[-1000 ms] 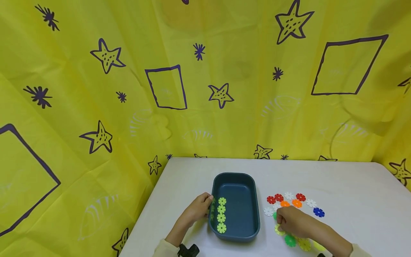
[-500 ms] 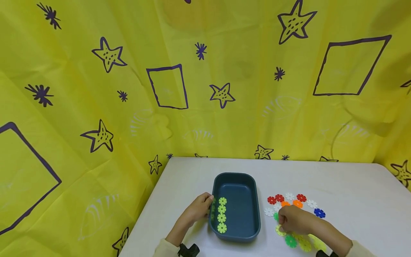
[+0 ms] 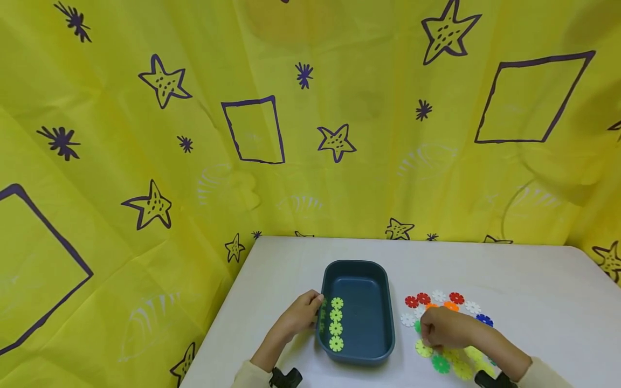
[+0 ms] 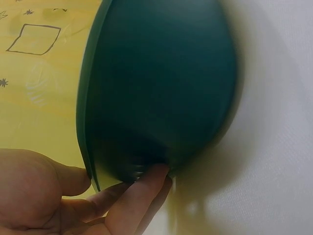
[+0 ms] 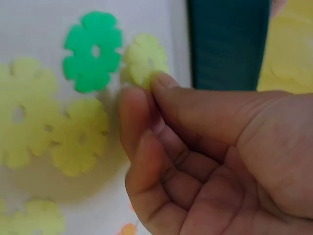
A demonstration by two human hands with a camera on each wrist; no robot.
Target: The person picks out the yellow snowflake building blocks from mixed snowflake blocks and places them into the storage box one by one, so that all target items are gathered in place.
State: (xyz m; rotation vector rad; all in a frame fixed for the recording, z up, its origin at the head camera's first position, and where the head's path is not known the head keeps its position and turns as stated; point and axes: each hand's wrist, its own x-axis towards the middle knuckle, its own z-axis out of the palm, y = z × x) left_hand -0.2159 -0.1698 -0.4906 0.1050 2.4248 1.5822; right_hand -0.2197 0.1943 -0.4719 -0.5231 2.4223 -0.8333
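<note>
A dark teal rectangular tray stands on the table with a row of several yellow-green notched plastic discs along its left side. My left hand grips the tray's left wall, thumb at the rim and fingers against the outside, as the left wrist view shows. Right of the tray, my right hand is low over scattered discs, fingers curled. Its thumb and index finger pinch the edge of a yellow snowflake disc, which lies about flat beside a green disc. The palm hides some discs in the head view.
Beyond the right hand lie red discs, white discs, an orange disc and a blue disc. More yellow discs lie nearer the table's front. A yellow patterned curtain hangs behind the white table.
The right hand has shifted very slightly, and more of the yellow disc by its fingertips shows. The left hand and tray have stayed in place; the head view has drifted a little.
</note>
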